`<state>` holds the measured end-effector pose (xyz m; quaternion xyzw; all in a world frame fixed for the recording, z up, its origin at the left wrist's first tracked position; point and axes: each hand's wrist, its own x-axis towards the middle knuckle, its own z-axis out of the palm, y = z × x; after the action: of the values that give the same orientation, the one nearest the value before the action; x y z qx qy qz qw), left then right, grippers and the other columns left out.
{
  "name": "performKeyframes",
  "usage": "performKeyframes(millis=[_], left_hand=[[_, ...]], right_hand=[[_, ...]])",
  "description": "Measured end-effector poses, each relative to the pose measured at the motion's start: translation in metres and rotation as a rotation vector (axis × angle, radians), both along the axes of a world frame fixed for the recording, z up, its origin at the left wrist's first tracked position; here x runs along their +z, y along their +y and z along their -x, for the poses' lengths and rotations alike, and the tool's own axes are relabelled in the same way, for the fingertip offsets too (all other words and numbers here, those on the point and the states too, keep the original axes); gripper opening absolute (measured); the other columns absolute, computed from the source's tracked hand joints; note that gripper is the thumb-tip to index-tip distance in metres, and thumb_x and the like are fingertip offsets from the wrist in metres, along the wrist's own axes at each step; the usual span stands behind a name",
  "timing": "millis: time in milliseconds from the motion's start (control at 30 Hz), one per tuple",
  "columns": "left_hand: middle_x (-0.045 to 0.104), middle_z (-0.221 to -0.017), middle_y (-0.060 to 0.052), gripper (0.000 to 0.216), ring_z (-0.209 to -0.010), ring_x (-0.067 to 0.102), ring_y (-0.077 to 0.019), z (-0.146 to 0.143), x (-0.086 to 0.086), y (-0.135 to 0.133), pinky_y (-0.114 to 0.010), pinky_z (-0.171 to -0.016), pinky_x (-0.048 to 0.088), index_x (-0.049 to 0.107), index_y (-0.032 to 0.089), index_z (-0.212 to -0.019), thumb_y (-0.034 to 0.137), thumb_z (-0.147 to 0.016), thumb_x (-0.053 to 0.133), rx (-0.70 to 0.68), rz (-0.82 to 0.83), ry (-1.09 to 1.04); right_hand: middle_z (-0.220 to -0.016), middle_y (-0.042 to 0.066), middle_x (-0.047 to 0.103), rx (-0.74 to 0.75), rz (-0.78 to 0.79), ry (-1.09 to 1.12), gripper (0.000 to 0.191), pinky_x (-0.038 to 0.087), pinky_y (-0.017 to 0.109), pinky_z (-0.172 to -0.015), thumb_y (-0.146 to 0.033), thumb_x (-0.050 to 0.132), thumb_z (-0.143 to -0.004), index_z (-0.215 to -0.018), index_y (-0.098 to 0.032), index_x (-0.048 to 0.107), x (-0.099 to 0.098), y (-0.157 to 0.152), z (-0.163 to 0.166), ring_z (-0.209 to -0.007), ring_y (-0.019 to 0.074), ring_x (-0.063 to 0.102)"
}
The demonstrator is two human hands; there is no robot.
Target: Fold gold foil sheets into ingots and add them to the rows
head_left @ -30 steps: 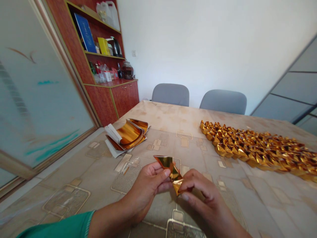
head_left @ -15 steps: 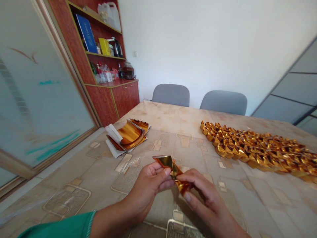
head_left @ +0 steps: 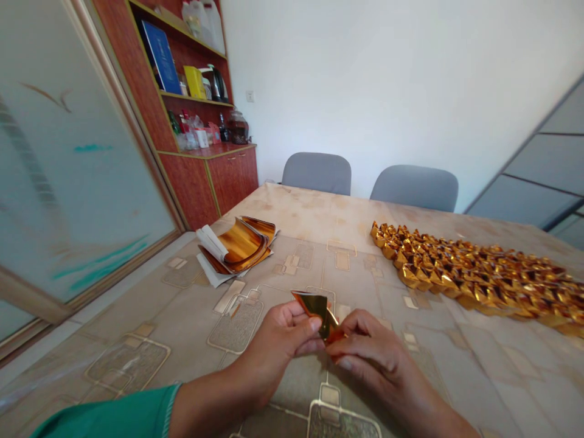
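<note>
Low over the table's near middle, my left hand (head_left: 285, 337) and my right hand (head_left: 371, 353) both pinch one small piece of gold foil paper (head_left: 317, 307). The paper is partly folded; its upper corner sticks up above my left thumb, and its lower part is hidden between my fingertips. To the left lies a curled stack of gold foil sheets (head_left: 237, 246) with white backing. A long bed of several folded gold paper ingots (head_left: 474, 277) stretches across the right side of the table.
The table (head_left: 137, 316) carries a beige patterned cloth. Two grey chairs (head_left: 317, 173) stand at its far edge. A red-brown wooden cabinet (head_left: 201, 176) with shelves of bottles and boxes is at the back left, beside a frosted glass sliding door (head_left: 68, 182).
My right hand has closed in toward my left, and more of the foil is now covered between the fingertips. The view has shifted slightly. The stack and the ingots have not moved.
</note>
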<state>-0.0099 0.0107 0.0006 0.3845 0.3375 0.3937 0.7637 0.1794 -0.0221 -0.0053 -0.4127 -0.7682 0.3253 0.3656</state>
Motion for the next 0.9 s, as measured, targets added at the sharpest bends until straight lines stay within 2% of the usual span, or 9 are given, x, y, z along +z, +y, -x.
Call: performKeyframes(millis=[100,200,333,467,600,900], left_hand=[[0.074,-0.080,-0.006,0.027,-0.076,0.066,-0.0165,-0.003,0.000,-0.003,-0.027,-0.076,0.051,0.074,0.014,-0.085,0.039,-0.074,0.078,-0.026,-0.108,0.002],[0.073,-0.073,-0.004,0.027,-0.071,0.064,-0.0159,-0.003,0.000,-0.004,-0.025,-0.072,0.050,0.074,0.015,-0.078,0.041,-0.074,0.078,0.030,-0.205,0.044],[0.074,-0.075,-0.005,0.025,-0.073,0.065,-0.0166,-0.002,-0.003,-0.003,-0.027,-0.074,0.051,0.074,0.015,-0.082,0.040,-0.078,0.075,0.061,-0.216,0.074],[0.076,-0.085,-0.007,0.026,-0.078,0.068,-0.0184,-0.002,-0.008,-0.005,-0.030,-0.079,0.052,0.074,0.014,-0.089,0.039,-0.081,0.073,0.043,-0.185,0.055],[0.076,-0.083,-0.007,0.027,-0.077,0.069,-0.0183,-0.003,-0.011,-0.007,-0.030,-0.079,0.054,0.073,0.014,-0.085,0.039,-0.078,0.076,0.075,-0.167,0.071],[0.075,-0.077,-0.005,0.028,-0.073,0.069,-0.0171,-0.007,-0.010,-0.009,-0.031,-0.080,0.055,0.074,0.015,-0.083,0.041,-0.075,0.079,0.077,-0.159,0.081]], right_hand=[[-0.079,0.001,0.055,-0.081,0.068,0.123,0.021,0.042,0.029,-0.064,-0.032,0.058,-0.094,-0.080,-0.025,0.072,-0.005,-0.001,0.005,-0.074,0.0164,0.055],[-0.075,-0.001,0.056,-0.164,0.143,0.245,0.017,0.039,0.027,-0.062,-0.031,0.060,-0.091,-0.079,-0.022,0.067,-0.009,-0.003,0.014,-0.069,0.0152,0.052],[-0.069,-0.002,0.054,-0.170,0.226,0.325,0.022,0.035,0.025,-0.057,-0.035,0.059,-0.092,-0.075,-0.020,0.060,-0.008,-0.005,0.020,-0.063,0.0132,0.046],[-0.070,-0.002,0.053,-0.192,0.168,0.314,0.029,0.035,0.025,-0.058,-0.037,0.056,-0.094,-0.070,-0.020,0.058,-0.009,-0.006,0.020,-0.064,0.0131,0.046],[-0.069,-0.001,0.057,-0.311,0.151,0.280,0.023,0.037,0.025,-0.059,-0.035,0.057,-0.093,-0.075,-0.020,0.058,-0.012,-0.008,0.022,-0.065,0.0145,0.049],[-0.070,-0.001,0.056,-0.438,0.026,0.163,0.022,0.040,0.025,-0.059,-0.032,0.055,-0.093,-0.074,-0.022,0.052,-0.013,-0.008,0.024,-0.066,0.0156,0.052]])
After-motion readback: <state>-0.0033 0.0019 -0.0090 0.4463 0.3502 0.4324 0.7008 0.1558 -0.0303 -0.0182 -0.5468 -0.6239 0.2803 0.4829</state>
